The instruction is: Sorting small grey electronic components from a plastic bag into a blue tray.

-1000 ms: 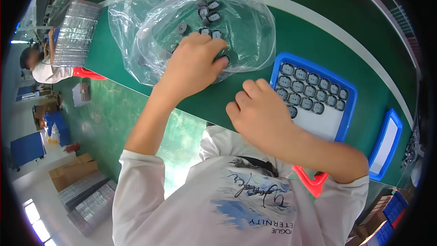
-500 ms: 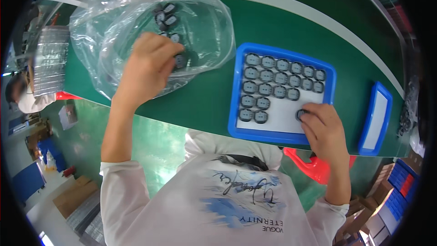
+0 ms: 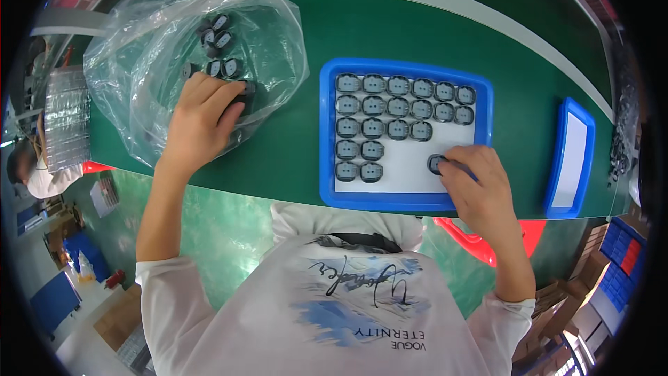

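My left hand point(image 3: 202, 115) is over the clear plastic bag point(image 3: 282, 49), its thumb and forefinger closed on a small dark plastic part point(image 3: 245, 95). Several more such parts point(image 3: 223, 40) lie loose in the bag beyond my fingers. Between the fingertips of my right hand point(image 3: 480, 184) is a grey-black plastic part point(image 3: 436, 164), held low over the white floor of the blue tray point(image 3: 325, 132). Rows of matching grey-faced parts point(image 3: 397, 106) fill the tray's far side and its left; the top two rows reach furthest right.
A second blue tray point(image 3: 562, 160) with a white liner lies at the table's right. A stack of clear plastic trays point(image 3: 67, 118) stands at the left end. Behind the table's near edge is a red stool point(image 3: 525, 237). Another person point(image 3: 42, 167) is at far left.
My left thumb and forefinger have parted somewhat around a dark part in the bag. My right hand still holds its part over the tray's bare area. The whole view has shifted slightly.
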Demonstrator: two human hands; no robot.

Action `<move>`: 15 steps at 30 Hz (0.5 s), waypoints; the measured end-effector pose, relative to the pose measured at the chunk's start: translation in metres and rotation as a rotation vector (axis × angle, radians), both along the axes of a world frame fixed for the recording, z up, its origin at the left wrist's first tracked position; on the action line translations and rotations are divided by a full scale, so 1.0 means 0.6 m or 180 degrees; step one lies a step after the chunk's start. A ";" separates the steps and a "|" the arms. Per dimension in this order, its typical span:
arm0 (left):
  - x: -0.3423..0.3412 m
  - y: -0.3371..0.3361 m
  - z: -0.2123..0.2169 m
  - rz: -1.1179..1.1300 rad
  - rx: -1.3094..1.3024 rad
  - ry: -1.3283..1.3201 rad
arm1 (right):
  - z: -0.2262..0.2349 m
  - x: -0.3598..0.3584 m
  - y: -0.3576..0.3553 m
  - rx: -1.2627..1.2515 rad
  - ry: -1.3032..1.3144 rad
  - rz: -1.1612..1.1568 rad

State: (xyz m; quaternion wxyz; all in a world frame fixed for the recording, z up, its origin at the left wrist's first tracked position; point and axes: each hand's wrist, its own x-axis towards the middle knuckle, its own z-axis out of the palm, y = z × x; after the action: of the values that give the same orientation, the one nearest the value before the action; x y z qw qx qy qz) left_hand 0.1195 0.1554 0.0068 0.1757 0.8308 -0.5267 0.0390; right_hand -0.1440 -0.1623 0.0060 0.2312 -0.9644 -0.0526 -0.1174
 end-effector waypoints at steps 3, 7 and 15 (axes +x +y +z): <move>0.004 -0.003 -0.008 -0.0102 -0.0174 -0.0140 | 0.002 -0.005 -0.004 -0.0063 -0.0019 0.0067; 0.003 -0.014 -0.005 -0.0172 -0.0310 -0.0264 | 0.000 -0.002 0.003 -0.0384 0.0022 0.0048; -0.173 -0.168 0.001 -0.1360 -0.1197 0.0067 | -0.018 0.019 0.008 -0.0162 -0.0360 0.0161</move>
State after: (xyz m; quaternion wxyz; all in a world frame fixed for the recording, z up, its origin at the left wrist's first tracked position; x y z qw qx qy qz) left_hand 0.0157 0.0546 0.0071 0.3364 0.6541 -0.6715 0.0894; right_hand -0.1329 -0.1573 -0.0050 0.2061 -0.9601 -0.0929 -0.1644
